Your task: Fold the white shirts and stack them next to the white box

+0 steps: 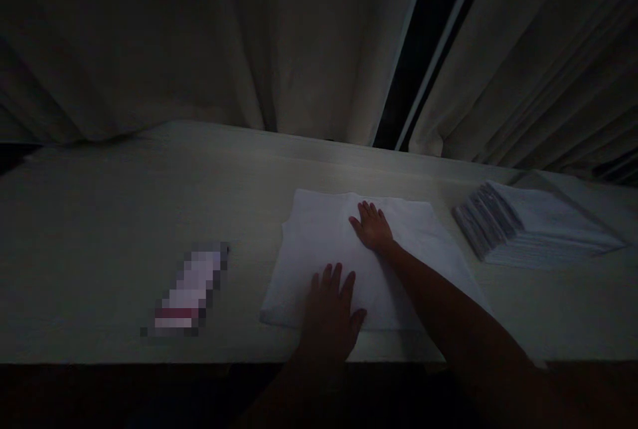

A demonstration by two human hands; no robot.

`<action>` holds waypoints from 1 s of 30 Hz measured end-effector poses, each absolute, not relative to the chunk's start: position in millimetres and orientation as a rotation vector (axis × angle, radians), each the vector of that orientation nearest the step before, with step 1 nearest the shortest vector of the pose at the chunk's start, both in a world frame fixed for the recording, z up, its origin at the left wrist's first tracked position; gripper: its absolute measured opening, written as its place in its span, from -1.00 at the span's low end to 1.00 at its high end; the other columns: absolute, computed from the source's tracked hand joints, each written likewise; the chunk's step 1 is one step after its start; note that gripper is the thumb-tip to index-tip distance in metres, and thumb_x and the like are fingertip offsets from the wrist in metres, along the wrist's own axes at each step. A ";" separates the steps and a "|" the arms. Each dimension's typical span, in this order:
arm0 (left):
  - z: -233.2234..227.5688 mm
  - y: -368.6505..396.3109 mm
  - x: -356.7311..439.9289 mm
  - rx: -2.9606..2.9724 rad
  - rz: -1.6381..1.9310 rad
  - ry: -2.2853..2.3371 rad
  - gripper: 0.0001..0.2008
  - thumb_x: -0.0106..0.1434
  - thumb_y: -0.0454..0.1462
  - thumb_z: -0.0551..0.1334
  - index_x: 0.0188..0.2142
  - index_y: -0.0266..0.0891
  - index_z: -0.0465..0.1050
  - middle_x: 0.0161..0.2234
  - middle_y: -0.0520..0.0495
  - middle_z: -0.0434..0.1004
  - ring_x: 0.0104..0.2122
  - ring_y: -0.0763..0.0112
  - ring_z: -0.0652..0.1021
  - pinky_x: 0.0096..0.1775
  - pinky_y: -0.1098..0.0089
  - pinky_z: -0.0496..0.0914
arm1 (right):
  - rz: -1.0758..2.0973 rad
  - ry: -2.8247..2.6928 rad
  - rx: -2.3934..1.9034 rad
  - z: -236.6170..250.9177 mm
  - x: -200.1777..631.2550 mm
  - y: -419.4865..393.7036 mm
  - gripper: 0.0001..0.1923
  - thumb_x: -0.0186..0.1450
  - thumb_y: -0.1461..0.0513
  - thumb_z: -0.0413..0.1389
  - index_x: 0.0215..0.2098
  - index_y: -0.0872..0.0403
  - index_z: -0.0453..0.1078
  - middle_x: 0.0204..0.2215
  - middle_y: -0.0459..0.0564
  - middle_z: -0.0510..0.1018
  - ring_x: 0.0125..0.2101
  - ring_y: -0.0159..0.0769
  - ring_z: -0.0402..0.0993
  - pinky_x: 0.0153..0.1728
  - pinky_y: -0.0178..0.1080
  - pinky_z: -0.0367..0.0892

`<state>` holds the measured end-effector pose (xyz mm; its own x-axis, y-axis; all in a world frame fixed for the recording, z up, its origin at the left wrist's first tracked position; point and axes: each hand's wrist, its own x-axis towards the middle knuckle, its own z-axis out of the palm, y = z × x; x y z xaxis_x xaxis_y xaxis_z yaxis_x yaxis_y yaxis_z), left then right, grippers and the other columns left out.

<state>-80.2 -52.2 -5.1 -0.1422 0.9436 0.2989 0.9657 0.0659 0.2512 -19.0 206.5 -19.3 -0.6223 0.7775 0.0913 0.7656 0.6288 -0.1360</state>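
Observation:
A white cloth [319,230], apparently a folded garment, lies flat on the pale table [100,230]. On its near left part rests my left hand [331,313], palm down with the fingers spread. My right hand [373,226] lies flat near the cloth's far edge, its fingers stretched away from me. Neither hand grips anything. My right forearm crosses over the right half of the cloth and hides some of it.
To the right stands a stack of folded white and grey cloths [538,223]. A blurred-out, phone-like object [192,286] lies on the left. Behind the table hang long curtains [299,44], with a dark gap [419,57] between them. The light is dim.

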 end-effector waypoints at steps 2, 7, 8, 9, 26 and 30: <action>6.0 -66.0 -105.3 -1.852 -0.730 -2.326 -0.46 0.28 -0.09 0.10 0.21 -0.23 0.21 0.23 -0.25 0.25 0.25 0.03 0.21 0.20 -0.02 0.13 | 0.105 -2.702 -1.297 -20.5 -18.6 205.7 -0.20 0.39 -0.16 -0.46 0.38 0.17 -0.12 0.37 0.12 -0.09 0.34 -0.07 -0.27 0.28 0.02 -0.29; 26.3 -104.1 -179.7 -1.310 -0.993 -2.863 -0.37 0.17 0.02 0.18 0.14 -0.25 0.20 -0.04 -0.22 0.49 -0.07 0.10 0.50 -0.06 0.10 0.39 | 0.091 -2.702 -1.269 -21.5 -18.1 206.8 -0.20 0.39 -0.16 -0.47 0.37 0.17 -0.10 0.36 0.12 -0.07 0.34 -0.07 -0.23 0.28 0.01 -0.26; 27.2 -109.5 -188.4 -1.265 -1.026 -2.967 -0.35 0.15 0.03 0.19 0.14 -0.24 0.19 -0.07 -0.19 0.51 -0.12 0.13 0.52 -0.09 0.13 0.40 | 0.088 -2.701 -1.266 -21.7 -17.9 207.0 -0.20 0.39 -0.16 -0.47 0.37 0.17 -0.10 0.36 0.12 -0.07 0.34 -0.07 -0.23 0.28 0.01 -0.26; 27.4 -113.8 -194.0 -1.260 -1.070 -3.059 -0.35 0.13 0.03 0.21 0.13 -0.23 0.19 -0.10 -0.17 0.53 -0.16 0.15 0.54 -0.12 0.15 0.41 | 0.084 -2.701 -1.269 -21.9 -17.7 207.2 -0.19 0.39 -0.16 -0.46 0.37 0.17 -0.10 0.36 0.13 -0.06 0.34 -0.07 -0.22 0.28 0.01 -0.26; 6.1 -121.8 -213.9 -1.529 -1.205 -3.364 -0.59 0.21 0.06 0.03 -0.44 -0.19 0.39 -0.45 -0.07 0.53 -0.39 0.27 0.52 -0.35 0.33 0.31 | 0.062 -2.709 -1.292 -21.8 -19.3 204.1 -0.19 0.38 -0.16 -0.48 0.38 0.17 -0.11 0.36 0.12 -0.06 0.34 -0.07 -0.21 0.27 -0.01 -0.21; 9.6 -114.8 -210.4 -1.501 -1.129 -3.359 -0.48 0.21 0.16 -0.02 -0.45 -0.20 0.41 -0.44 -0.11 0.54 -0.43 0.27 0.51 -0.37 0.33 0.29 | 0.051 -2.712 -1.271 -21.6 -19.2 204.1 -0.19 0.39 -0.16 -0.48 0.37 0.18 -0.10 0.36 0.14 -0.06 0.34 -0.06 -0.22 0.27 0.01 -0.22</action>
<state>-210.4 -114.8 9.6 -0.4927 0.7896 -0.3657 0.4084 0.5809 0.7041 -19.2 204.1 -21.6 -0.6312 0.7667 0.1174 0.7618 0.6412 -0.0925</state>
